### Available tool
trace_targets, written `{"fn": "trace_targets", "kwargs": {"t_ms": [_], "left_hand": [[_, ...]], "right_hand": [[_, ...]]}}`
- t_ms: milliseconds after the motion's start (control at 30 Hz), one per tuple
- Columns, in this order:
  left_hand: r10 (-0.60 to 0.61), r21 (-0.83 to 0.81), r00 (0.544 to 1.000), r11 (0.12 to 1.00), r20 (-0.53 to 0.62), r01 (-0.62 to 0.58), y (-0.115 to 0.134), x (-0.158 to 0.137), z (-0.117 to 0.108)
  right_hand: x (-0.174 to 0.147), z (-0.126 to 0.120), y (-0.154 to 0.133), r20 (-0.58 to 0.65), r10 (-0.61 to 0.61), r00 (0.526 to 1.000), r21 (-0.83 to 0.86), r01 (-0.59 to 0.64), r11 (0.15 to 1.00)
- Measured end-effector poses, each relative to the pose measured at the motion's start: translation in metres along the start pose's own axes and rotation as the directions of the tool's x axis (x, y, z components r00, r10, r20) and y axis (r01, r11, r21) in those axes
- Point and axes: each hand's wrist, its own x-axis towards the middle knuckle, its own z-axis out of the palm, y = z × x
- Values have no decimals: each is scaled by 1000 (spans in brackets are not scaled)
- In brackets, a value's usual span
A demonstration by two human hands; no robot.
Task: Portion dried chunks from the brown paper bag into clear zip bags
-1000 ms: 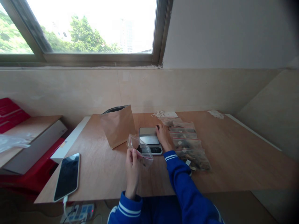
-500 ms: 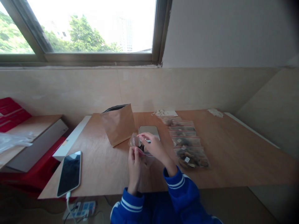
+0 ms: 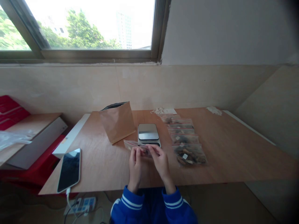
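We hold the bag at six o'clock of the scale, with the fingers of our left hand and right hand clamped on it, one pinch at either side of its middle. It looks thin and limp, so we judge it light, soft and rather slippery, apt to crumple or slide, though what it contains is too blurred to identify. Our best grip is probably high along the rim, both pinches level, with the pouch near at eleven o'clock.
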Motion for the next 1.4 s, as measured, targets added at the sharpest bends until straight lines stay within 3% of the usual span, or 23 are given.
{"fn": "trace_targets", "kwargs": {"t_ms": [133, 200, 300, 367, 400, 500, 667, 833, 1033, 1233, 1400], "left_hand": [[85, 173, 969, 984, -233, -45, -8, 7, -16], [67, 190, 966, 982, -250, -19, -9, 14, -23], [-42, 103, 999, 994, 12, 40, -7, 25, -24], [-80, 30, 980, 997, 185, 75, -7, 29, -17], [-81, -7, 974, 996, 212, 84, -8, 31, -14], [-59, -86, 989, 994, 135, 71, -17, 35, -6], [-40, -26, 999, 999, -7, 40, -32, 39, -10], [-97, -19, 994, 995, -40, 96, -36, 34, -12], [-133, -48, 989, 990, -65, 130, -44, 34, -14], [-149, -98, 967, 987, -205, 131, -49, 38, -18], [-144, -81, 970, 988, -195, 130, -50, 38, -19]], "right_hand": [[5, -17, -1, -230, 13, 973, 20, -8, 1000], [7, -27, -1, -277, 11, 961, 28, -3, 1000], [8, -34, -3, -194, -13, 981, 6, 15, 1000], [9, -32, -2, -131, -47, 990, -28, 44, 999], [10, -30, 0, -128, -70, 989, -50, 64, 997], [17, -27, 12, -200, -116, 973, -118, 93, 989], [31, -38, 45, -220, -121, 968, -268, 59, 962], [31, -39, 68, -263, -91, 960, -231, 29, 972], [25, -37, 75, -332, -65, 941, -222, -10, 975], [27, -35, 80, -299, -159, 941, -326, 56, 944], [25, -36, 82, -292, -194, 936, -388, 70, 919]]}}
